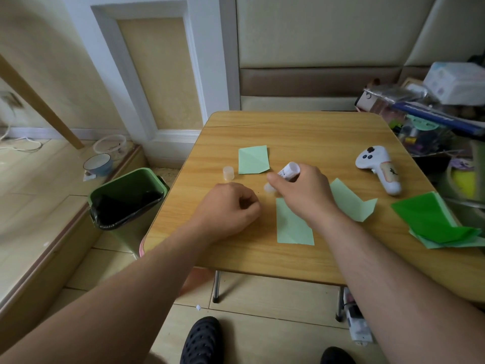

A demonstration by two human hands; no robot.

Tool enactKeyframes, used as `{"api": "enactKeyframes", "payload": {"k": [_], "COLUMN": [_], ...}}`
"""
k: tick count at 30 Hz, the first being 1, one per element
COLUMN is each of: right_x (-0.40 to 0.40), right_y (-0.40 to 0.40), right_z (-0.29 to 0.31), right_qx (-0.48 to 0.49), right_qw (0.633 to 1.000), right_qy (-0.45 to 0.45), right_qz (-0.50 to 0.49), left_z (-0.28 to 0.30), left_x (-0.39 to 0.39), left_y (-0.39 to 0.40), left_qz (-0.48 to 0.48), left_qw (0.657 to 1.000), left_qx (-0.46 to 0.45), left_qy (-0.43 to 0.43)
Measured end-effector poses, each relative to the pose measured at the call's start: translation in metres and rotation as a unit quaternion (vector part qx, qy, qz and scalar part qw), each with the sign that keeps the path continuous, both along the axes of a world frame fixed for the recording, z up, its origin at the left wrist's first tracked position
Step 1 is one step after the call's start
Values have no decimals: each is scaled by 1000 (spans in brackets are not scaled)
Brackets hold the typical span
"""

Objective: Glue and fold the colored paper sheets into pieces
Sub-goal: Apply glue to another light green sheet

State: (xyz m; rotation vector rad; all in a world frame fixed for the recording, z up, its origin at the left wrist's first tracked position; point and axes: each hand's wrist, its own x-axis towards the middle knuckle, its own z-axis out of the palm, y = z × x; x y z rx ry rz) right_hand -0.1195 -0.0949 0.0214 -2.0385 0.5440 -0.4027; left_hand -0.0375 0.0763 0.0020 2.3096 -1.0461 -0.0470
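Observation:
My right hand [301, 190] grips a white glue stick [287, 172], tip pointing down-left above the wooden table [288, 132]. Its clear cap [228, 173] stands upright to the left. My left hand [231, 206] rests on the table with fingers curled and nothing visible in it. A light green folded piece [253, 159] lies behind the hands. Another light green sheet [294, 227] lies under my right wrist. A third, notched piece [351, 203] lies to the right. A stack of dark and light green sheets [435, 219] sits at the right edge.
A white handheld controller [378, 168] lies at the table's right. Cluttered boxes and bags [433, 114] crowd the far right. A green bin [126, 200] with a black liner stands left of the table. Bowls [98, 164] sit on the floor.

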Motion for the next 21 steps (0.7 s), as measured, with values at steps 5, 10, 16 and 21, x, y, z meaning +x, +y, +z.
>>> {"api": "enactKeyframes", "payload": {"k": [5, 10, 16, 21], "right_x": [-2, -6, -12, -19], "right_y": [2, 6, 14, 17], "right_z": [13, 21, 13, 8], "right_qx": [240, 294, 288, 311], "right_qw": [963, 945, 945, 942], "right_qy": [-121, -142, -156, -125], "right_qz": [-34, 18, -7, -3], "left_z": [13, 24, 27, 27], "left_x": [-12, -31, -38, -37], "left_y": [-8, -25, -32, -32], "left_qz": [79, 69, 90, 95], "left_qw": [990, 913, 847, 844], "left_qx": [-104, -264, -339, -354], "left_qy": [53, 305, 400, 391]}}
